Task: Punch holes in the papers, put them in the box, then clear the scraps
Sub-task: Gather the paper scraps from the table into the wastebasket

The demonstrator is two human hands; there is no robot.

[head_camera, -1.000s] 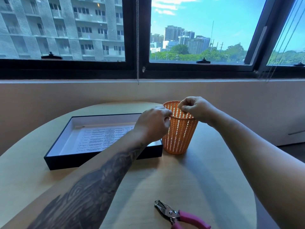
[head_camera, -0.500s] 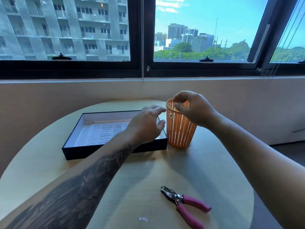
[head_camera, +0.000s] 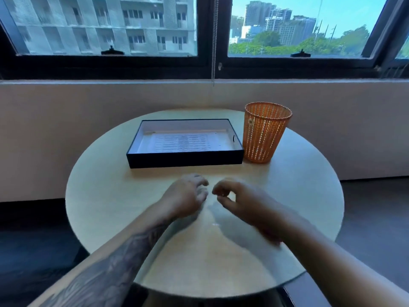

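Forearms reach in from 6 o'clock over the table (head_camera: 106, 196). The left hand (head_camera: 186, 196) is palm down, with fingers loosely curled and holding nothing. The right hand (head_camera: 239, 201) has thumb and forefinger curved together, but blur hides whether they pinch anything. Papers (head_camera: 183, 141) lie in the box (head_camera: 186, 160) at 12 o'clock. Scraps (head_camera: 215, 224) lie between the wrists.

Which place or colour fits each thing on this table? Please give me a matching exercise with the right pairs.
Things:
1 box
2 basket
3 printed sheet
4 left hand

Descriptions:
a orange, standing upright
b black walls, open top
c lying inside the box
d over the table, on the near side of the box

Pairs: 1-b, 2-a, 3-c, 4-d
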